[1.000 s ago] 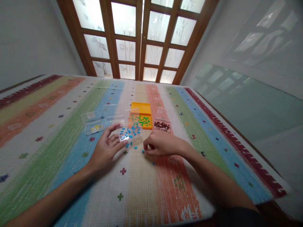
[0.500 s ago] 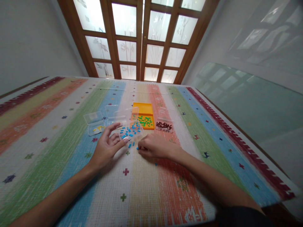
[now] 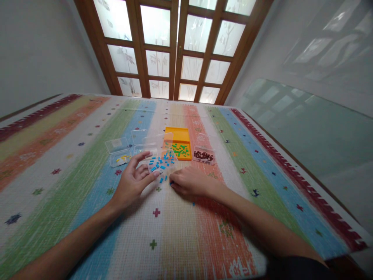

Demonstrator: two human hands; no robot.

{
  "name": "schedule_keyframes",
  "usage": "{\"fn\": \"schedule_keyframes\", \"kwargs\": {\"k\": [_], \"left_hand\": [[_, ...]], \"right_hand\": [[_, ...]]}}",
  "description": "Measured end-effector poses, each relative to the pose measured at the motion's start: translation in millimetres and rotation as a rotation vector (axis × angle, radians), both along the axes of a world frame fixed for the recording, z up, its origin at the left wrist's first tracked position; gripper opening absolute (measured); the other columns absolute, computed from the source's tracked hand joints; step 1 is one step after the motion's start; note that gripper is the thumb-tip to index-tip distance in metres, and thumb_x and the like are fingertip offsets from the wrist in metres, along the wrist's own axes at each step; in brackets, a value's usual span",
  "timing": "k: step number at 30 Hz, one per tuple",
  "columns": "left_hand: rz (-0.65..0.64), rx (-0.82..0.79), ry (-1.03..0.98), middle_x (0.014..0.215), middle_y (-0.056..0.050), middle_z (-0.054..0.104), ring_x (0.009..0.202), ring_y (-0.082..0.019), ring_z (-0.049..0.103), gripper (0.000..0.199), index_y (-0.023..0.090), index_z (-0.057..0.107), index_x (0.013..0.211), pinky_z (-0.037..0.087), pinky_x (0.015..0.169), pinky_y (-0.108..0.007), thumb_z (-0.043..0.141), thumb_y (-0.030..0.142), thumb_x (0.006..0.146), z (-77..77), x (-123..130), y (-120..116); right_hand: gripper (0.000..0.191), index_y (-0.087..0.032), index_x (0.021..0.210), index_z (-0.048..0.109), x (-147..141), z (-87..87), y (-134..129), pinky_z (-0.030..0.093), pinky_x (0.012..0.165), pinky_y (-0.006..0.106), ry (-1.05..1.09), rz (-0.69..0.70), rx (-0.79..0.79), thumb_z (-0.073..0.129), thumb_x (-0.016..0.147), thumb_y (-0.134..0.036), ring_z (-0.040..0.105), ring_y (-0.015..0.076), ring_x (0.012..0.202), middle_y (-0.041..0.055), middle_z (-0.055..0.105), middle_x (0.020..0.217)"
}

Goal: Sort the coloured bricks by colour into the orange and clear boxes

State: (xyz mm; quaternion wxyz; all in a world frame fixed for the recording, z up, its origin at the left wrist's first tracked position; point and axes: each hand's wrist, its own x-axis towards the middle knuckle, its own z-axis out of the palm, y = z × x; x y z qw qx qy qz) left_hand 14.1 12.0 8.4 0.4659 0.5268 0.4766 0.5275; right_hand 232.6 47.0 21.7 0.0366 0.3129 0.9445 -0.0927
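My left hand point(image 3: 135, 179) curves around the left side of an open clear plastic box point(image 3: 174, 165), its thumb at the front edge. Small blue building bricks point(image 3: 162, 167) lie spread inside this box. Two loose blue bricks point(image 3: 161, 180) rest on the tablecloth just in front of it. Close to them, my right hand point(image 3: 188, 181) is closed in a pinch at table level, with a bit of a blue brick showing at the fingertips. The curled fingers hide most of that brick.
Behind stands an open orange box point(image 3: 177, 133) with green bricks. To its right is a clear box point(image 3: 214, 160) of dark brown bricks. A clear box point(image 3: 112, 162) with yellow bricks sits at left, and another clear box point(image 3: 136, 149) is partly behind my left hand.
The view has shifted slightly, so everything sits a little further right. My right fingertips now cover more of the blue brick. My left hand keeps its place at the box.
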Motion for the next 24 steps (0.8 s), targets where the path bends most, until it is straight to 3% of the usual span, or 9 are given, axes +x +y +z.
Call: {"fn": "schedule_keyframes", "kwargs": {"k": [5,9,14,24], "left_hand": [[-0.016,-0.01,-0.026,0.147,-0.011,0.058,0.11,-0.024,0.071,0.064,0.025,0.056,0.129,0.06,0.1,-0.043,0.088,0.038,0.075,-0.3,1,0],[-0.101,-0.064,-0.057,0.14,-0.011,0.063,0.106,-0.023,0.072,0.067,0.026,0.054,0.135,0.061,0.097,-0.043,0.087,0.037,0.078,-4.3,5,-6],[-0.203,-0.083,-0.046,0.132,-0.011,0.068,0.108,-0.026,0.073,0.064,0.026,0.055,0.137,0.06,0.099,-0.046,0.084,0.036,0.082,-5.5,13,-20],[-0.26,-0.147,-0.067,0.123,-0.01,0.071,0.105,-0.025,0.074,0.065,0.026,0.054,0.138,0.06,0.096,-0.045,0.085,0.036,0.082,-8.1,18,-26]], "right_hand": [[0.015,-0.015,0.105,0.071,13,25.2,2,0.036,0.064,0.027,0.151,0.075,-0.067,0.059,0.099,-0.023,0.058,0.0148,0.068,0.0042,0.073,0.082],[0.018,-0.017,0.109,0.069,26,38.8,7,0.035,0.066,0.026,0.348,-0.036,-0.03,0.055,0.102,-0.025,0.055,0.0136,0.066,0.0005,0.068,0.076],[0.016,-0.018,0.107,0.071,28,33.7,13,0.031,0.065,0.027,0.313,-0.084,0.039,0.057,0.101,-0.024,0.054,0.0141,0.066,0.0005,0.067,0.075],[0.017,-0.017,0.102,0.076,21,21.1,12,0.026,0.061,0.029,0.202,-0.062,0.144,0.061,0.1,-0.023,0.056,0.0149,0.067,0.006,0.075,0.083]]}}
